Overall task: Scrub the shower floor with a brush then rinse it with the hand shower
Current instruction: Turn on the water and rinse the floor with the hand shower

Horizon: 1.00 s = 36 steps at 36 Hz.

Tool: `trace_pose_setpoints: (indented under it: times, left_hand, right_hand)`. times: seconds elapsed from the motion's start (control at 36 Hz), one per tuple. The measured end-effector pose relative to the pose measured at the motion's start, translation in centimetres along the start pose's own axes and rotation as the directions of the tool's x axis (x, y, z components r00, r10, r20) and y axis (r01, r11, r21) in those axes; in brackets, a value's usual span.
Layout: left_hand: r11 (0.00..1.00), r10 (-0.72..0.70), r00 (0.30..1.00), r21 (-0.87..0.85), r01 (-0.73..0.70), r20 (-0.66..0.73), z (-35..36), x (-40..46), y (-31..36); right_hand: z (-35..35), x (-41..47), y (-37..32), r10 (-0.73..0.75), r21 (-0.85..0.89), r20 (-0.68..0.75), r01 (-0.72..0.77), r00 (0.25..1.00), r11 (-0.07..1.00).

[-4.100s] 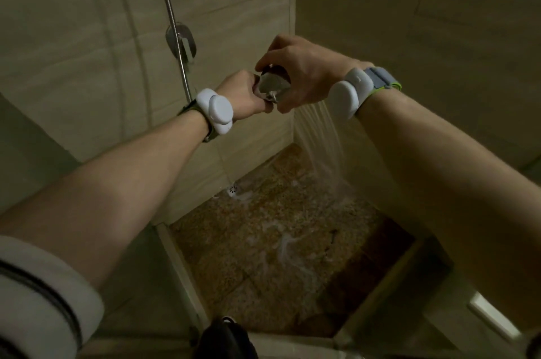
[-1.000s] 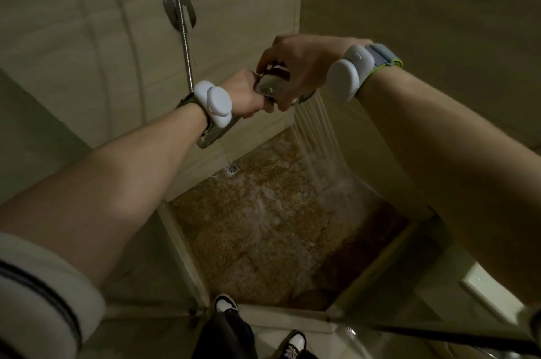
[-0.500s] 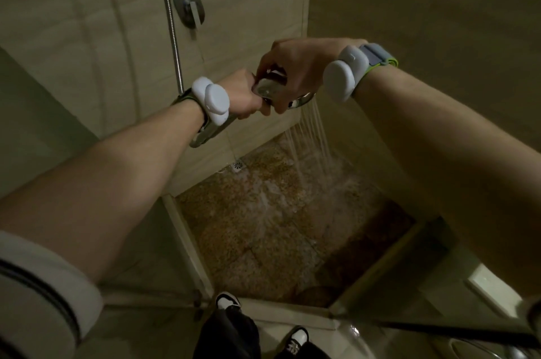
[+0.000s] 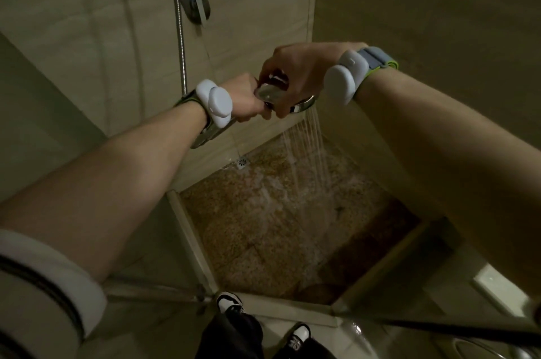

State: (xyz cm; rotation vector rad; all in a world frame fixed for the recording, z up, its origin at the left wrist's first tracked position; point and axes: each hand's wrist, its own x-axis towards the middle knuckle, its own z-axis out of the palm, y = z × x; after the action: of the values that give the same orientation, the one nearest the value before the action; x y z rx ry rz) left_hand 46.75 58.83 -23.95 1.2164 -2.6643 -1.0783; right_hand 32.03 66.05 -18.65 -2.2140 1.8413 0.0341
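both my left hand (image 4: 248, 101) and right hand (image 4: 295, 77) grip the shower head (image 4: 275, 95); spray has swung toward the floor's (image 4: 263, 227) back corner, rinsing on.

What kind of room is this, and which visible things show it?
Most likely a bathroom shower stall. A hand shower, held by both the left hand and the right hand, sprays water onto a brown stone floor with a drain. A mixer valve and metal hose sit on the tiled wall.
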Motion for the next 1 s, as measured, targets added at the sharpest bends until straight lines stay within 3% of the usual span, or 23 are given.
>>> trace_pose_setpoints:
  times: [0.53,1.0]
  left_hand:
    - [0.997,-0.016,1.000,0.081,0.014,0.019,-0.6,-0.1,-0.2]
    - [0.957,0.024,1.000,0.287,-0.027,0.015,-1.7,-0.3,0.0]
  right_hand:
    - [0.4,0.2,-0.1,-0.026,0.000,0.008,0.026,1.000,1.000]
    - [1.1,0.3,-0.4,-0.033,-0.020,-0.087,0.032,0.996,0.999]
